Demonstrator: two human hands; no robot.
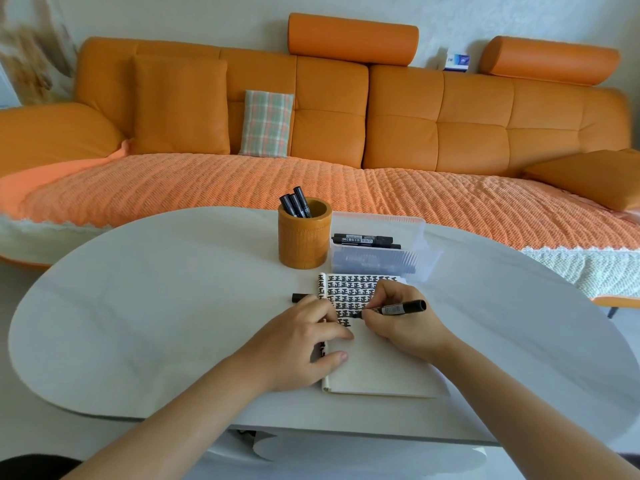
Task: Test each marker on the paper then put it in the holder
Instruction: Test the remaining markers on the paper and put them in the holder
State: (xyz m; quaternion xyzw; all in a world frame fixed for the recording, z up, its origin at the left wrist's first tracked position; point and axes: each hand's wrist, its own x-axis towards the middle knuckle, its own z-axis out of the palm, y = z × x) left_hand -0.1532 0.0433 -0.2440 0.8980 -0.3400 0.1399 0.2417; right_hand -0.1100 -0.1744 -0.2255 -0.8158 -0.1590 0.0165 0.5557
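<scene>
A white notepad [375,370] lies on the table, its upper part filled with rows of black marks. My right hand [403,323] grips a black marker [401,309], whose tip touches the paper at the end of the lowest row. My left hand [301,344] presses flat on the pad's left edge. A black marker cap [298,297] lies on the table just left of the pad. Behind the pad stands a round orange-brown holder [304,242] with three black markers [296,203] sticking out.
A clear plastic box [381,249] right of the holder holds several black markers. The white oval table [156,306] has bare surface to the left. An orange sofa [311,133] with cushions runs behind the table.
</scene>
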